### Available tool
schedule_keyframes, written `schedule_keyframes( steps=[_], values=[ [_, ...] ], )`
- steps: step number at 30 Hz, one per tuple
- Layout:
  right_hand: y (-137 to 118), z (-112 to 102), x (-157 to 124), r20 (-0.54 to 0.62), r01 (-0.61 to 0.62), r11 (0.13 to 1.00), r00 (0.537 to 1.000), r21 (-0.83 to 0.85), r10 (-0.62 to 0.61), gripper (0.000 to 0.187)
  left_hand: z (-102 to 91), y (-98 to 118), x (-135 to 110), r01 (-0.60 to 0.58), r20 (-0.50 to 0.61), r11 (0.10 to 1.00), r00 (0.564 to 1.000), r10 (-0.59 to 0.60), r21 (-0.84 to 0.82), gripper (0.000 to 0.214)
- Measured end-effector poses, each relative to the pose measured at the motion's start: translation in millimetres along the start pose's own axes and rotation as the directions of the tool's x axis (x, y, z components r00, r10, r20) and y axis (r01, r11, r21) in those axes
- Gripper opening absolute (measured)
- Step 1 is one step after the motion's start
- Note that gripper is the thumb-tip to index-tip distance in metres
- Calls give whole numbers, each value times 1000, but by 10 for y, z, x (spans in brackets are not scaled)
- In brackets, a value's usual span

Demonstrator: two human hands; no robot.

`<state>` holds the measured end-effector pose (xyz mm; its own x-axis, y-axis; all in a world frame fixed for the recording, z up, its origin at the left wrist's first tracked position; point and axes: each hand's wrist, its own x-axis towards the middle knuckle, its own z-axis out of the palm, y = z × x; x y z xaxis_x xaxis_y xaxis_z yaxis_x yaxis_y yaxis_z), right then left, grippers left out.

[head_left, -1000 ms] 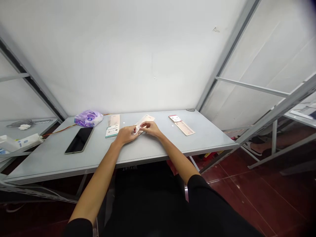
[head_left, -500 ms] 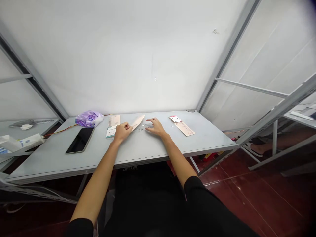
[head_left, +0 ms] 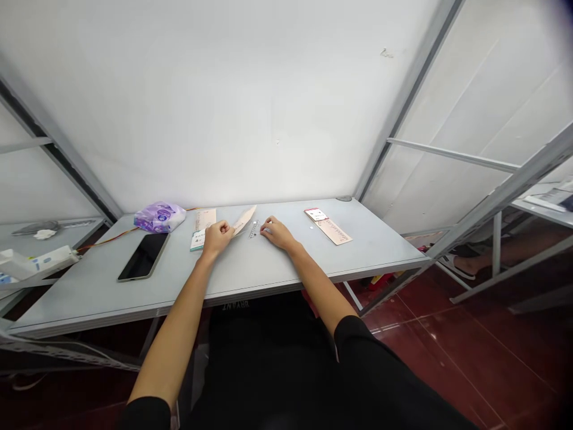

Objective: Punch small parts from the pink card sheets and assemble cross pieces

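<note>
My left hand [head_left: 217,237] is closed on one end of a beige paper card [head_left: 244,220], which it holds tilted up off the table. To the right of the card lies a small clear piece with dark marks [head_left: 253,230], too small to make out well. My right hand [head_left: 276,233] is beside it, thumb and fingertips pinched together at its right edge; what they hold, if anything, cannot be seen. Partly behind my left hand, a beige card with a white and green label [head_left: 197,240] lies flat. Another beige card [head_left: 333,231] with a red-edged label lies to the right.
On the grey table [head_left: 250,269] a dark-screened phone [head_left: 144,257] lies at the left, with a purple tissue pack [head_left: 160,217] behind it. A grey object [head_left: 344,198] sits at the back right corner. White wall panels and metal posts enclose the table.
My right hand's thumb and fingers, spread apart before, have come together in a pinch near the clear piece. My left hand still holds the card; the view has shifted slightly.
</note>
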<state>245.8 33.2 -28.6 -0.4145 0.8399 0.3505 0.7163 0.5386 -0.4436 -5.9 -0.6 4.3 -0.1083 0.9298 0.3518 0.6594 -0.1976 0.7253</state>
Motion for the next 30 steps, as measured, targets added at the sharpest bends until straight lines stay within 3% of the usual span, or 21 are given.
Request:
schedule_keyframes(
  steps=[7,15,24,30],
  values=[
    [12,67,57,-16,-69,998,997,9,69,15,17,-46,14,-19,6,1000,1000,19,-1,22],
    [-103,14,37,1,17,989,1000,-144,-17,17,14,-79,23,-43,-22,999,999,42,-9,23],
    [-195,-57,50,-113,-92,962,991,-256,65,30,23,-116,36,-45,-29,999,999,45,-17,22],
    [-170,-25,56,-156,-118,972,984,-201,87,25,23,-103,23,-33,-28,999,999,32,-19,22]
  ],
)
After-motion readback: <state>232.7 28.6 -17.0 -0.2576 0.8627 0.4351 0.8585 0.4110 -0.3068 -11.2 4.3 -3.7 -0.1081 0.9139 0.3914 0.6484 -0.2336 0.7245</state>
